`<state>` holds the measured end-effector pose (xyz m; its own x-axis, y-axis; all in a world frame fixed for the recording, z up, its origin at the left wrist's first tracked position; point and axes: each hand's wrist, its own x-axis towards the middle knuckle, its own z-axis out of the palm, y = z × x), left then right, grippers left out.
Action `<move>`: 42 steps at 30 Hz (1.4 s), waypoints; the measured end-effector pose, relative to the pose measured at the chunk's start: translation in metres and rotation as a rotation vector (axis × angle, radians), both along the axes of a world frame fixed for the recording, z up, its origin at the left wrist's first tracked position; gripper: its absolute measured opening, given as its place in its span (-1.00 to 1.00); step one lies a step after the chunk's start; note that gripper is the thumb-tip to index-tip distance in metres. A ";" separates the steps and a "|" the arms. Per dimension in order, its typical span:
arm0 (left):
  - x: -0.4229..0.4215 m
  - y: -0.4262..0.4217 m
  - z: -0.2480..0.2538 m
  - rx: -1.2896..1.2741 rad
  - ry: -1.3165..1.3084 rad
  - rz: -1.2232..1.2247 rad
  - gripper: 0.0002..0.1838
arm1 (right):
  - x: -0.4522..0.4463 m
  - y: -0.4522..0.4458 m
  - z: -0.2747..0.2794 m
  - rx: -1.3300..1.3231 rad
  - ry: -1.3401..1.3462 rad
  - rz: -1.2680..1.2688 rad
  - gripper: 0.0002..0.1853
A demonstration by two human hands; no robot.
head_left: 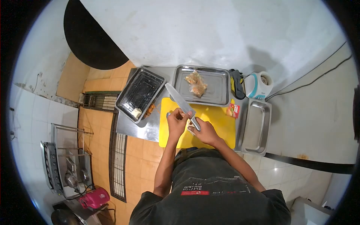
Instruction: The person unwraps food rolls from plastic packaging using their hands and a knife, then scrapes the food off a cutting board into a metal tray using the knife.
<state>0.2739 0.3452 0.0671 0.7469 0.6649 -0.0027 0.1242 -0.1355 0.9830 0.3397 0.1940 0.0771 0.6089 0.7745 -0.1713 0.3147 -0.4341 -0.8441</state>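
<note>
My right hand is closed round the handle of a large knife, whose wide blade points up and to the left over the yellow cutting board. Beside the blade, my left hand has its fingers pinched together near the heel of the knife; what they hold is too small to make out. Something pale shows under my right fingers. Behind the board, a metal tray holds bagged food. A red packet lies at the board's right corner.
A dark tray with a white piece stands at the left, orange scraps beside it. On the right are a white-and-teal appliance, dark gloves or cloth and a deep steel pan. A stove stands far left.
</note>
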 end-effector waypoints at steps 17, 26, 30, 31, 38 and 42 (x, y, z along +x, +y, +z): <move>0.005 -0.013 0.003 -0.063 -0.026 -0.148 -0.75 | -0.015 -0.016 -0.008 0.057 -0.035 -0.125 -0.62; -0.003 -0.005 -0.014 -0.022 0.043 -0.096 -0.71 | -0.020 -0.011 -0.009 0.077 -0.066 -0.103 -0.62; -0.005 -0.007 0.002 -0.071 0.021 0.007 -0.57 | -0.025 -0.007 -0.005 0.072 -0.050 -0.071 -0.61; -0.005 -0.007 0.004 -0.051 0.015 0.035 -0.55 | -0.025 -0.006 -0.001 0.073 -0.051 -0.068 -0.61; -0.007 -0.006 0.017 -0.170 -0.023 0.043 -0.62 | -0.019 -0.001 -0.001 0.089 -0.011 -0.049 -0.61; -0.005 -0.003 0.002 -0.008 0.010 -0.011 -0.75 | -0.018 0.001 0.003 0.117 0.005 -0.065 -0.63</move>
<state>0.2692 0.3420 0.0696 0.7538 0.6570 -0.0153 0.1327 -0.1294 0.9827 0.3219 0.1946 0.0796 0.6579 0.7482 -0.0856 0.2844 -0.3521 -0.8917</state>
